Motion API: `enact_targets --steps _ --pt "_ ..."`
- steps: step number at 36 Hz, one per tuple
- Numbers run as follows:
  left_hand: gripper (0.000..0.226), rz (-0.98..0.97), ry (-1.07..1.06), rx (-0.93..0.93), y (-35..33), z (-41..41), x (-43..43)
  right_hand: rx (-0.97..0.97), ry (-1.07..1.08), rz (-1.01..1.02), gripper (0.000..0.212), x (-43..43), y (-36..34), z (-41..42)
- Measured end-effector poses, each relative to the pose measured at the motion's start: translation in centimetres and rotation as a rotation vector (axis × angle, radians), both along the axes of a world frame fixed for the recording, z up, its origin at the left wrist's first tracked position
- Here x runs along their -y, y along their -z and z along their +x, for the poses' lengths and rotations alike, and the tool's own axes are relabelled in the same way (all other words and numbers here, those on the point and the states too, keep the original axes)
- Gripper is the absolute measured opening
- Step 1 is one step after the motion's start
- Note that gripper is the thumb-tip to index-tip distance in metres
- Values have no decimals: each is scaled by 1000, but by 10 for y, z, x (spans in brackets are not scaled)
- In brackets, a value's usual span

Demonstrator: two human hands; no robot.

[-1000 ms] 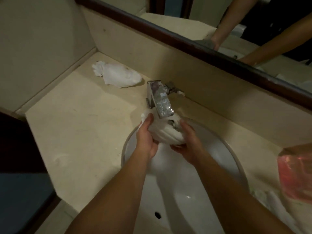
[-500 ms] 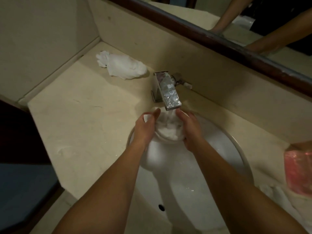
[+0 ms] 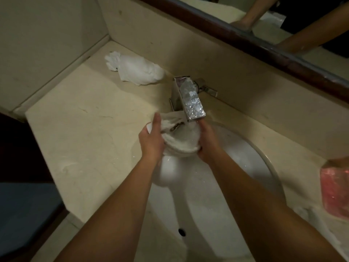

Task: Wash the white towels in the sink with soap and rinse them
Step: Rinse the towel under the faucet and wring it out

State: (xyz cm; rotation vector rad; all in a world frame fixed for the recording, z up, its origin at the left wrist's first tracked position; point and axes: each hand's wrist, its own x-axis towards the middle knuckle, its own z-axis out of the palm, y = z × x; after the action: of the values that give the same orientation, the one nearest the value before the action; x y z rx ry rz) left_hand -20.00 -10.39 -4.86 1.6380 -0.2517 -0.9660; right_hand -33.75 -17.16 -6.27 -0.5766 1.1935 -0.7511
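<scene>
A bunched wet white towel [image 3: 181, 138] is held under the spout of the chrome faucet [image 3: 190, 100], over the back of the white sink [image 3: 251, 159]. My left hand [image 3: 152, 138] grips the towel's left side and my right hand [image 3: 208, 142] grips its right side. Water runs from the spout onto the towel. A second white towel [image 3: 136, 69] lies crumpled on the counter at the back left corner. More white cloth [image 3: 309, 220] lies on the counter right of the sink, blurred.
A pink, translucent object [image 3: 334, 190] sits at the right edge of the beige counter [image 3: 90, 129]. A mirror with a dark wooden frame [image 3: 264, 44] runs along the back wall. The counter's left edge drops to a dark floor.
Both hands have kneaded the towel under the faucet, and it now sits more bunched between them. The camera view has shifted slightly.
</scene>
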Motion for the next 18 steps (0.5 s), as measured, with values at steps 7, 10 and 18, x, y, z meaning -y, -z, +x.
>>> enact_targets --steps 7,10,18 --pt "53 36 49 -37 -6 -17 13 72 17 19 66 5 0 -27" --pt "48 50 82 -59 -5 -27 22 59 48 1 89 8 -2 -36" --pt "34 17 173 -83 3 -53 42 49 106 -58 87 7 -3 -73"
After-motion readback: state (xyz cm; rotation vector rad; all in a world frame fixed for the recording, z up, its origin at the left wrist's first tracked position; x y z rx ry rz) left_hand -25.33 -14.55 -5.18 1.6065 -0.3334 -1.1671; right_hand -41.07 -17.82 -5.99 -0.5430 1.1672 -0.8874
